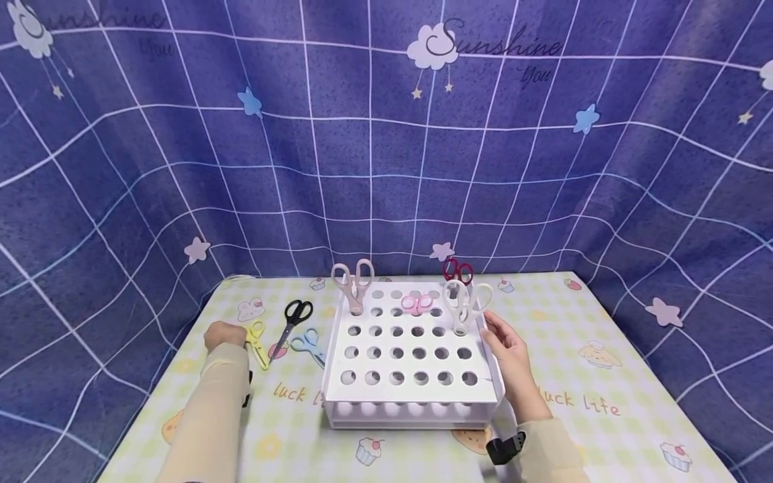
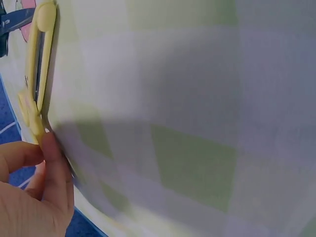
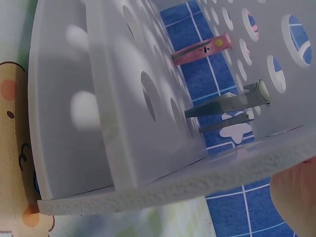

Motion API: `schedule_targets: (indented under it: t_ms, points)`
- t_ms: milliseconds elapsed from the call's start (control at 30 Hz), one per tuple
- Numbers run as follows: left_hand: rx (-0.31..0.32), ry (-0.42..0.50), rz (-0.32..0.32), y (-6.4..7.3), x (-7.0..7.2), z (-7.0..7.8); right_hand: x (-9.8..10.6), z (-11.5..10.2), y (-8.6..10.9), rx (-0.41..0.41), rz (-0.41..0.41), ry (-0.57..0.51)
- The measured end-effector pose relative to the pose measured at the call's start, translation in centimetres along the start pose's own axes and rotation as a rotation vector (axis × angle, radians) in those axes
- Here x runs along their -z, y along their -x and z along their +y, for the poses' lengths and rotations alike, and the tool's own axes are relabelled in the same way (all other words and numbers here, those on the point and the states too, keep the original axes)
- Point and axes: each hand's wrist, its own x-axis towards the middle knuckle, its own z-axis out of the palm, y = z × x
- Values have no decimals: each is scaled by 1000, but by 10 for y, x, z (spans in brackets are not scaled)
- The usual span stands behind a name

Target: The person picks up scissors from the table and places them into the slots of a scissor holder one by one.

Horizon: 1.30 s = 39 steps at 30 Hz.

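At the left, my left hand (image 1: 225,334) pinches a handle of the yellow scissors (image 1: 258,349) between thumb and fingers. These scissors lie along the cloth, blades pointing away from the hand in the left wrist view. My right hand (image 1: 512,359) holds the right side of a white rack (image 1: 384,393) full of round holes, thumb and fingertips at its side panel. Upright in the rack stand pale beige scissors (image 1: 356,298), pink scissors (image 1: 417,304), dark red scissors (image 1: 459,273) and white scissors (image 1: 462,312). Beneath the top plate, blades (image 3: 224,104) show in the right wrist view.
Black scissors (image 1: 292,323) and light blue scissors (image 1: 310,342) lie on the checked tablecloth (image 1: 290,429) between the left hand and the rack. The light blue pair reaches close to the rack's left side. A blue curtain (image 1: 386,168) rises behind the table and around its sides.
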Motion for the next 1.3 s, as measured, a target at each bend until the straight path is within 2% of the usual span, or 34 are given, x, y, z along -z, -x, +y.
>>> schedule_targets:
  t_ms: [100,200,300,433,567,733,867,1000,1200,1300]
  points:
    - [-5,4,13,1,3,-3,-1,0,1,-1,-8,-10]
    - [-1,55,33,2,3,-5,-1,-1,1,-5,-7,-9]
    - [27,234,0,2,3,-5,0,-2,1,-9,-1,-2]
    - [73,487,-74,2,2,-5,0,-2,1,-12,-1,-4]
    - [108,621,-121,3,2,-5,0,-1,1,-11,-3,-6]
    - [202,795,-170,4,3,-5,0,-1,1,-15,-2,-5]
    - [274,858,-183,3,4,-5,0,-2,1,-17,2,0]
    - [275,894,-200,0,6,-3,0,-2,1,-18,4,11]
    - [203,1002,-221,-2,14,4,0,-2,2,-23,5,20]
    - [189,1038,-229,-2,21,8,-1,-2,1,-23,9,27]
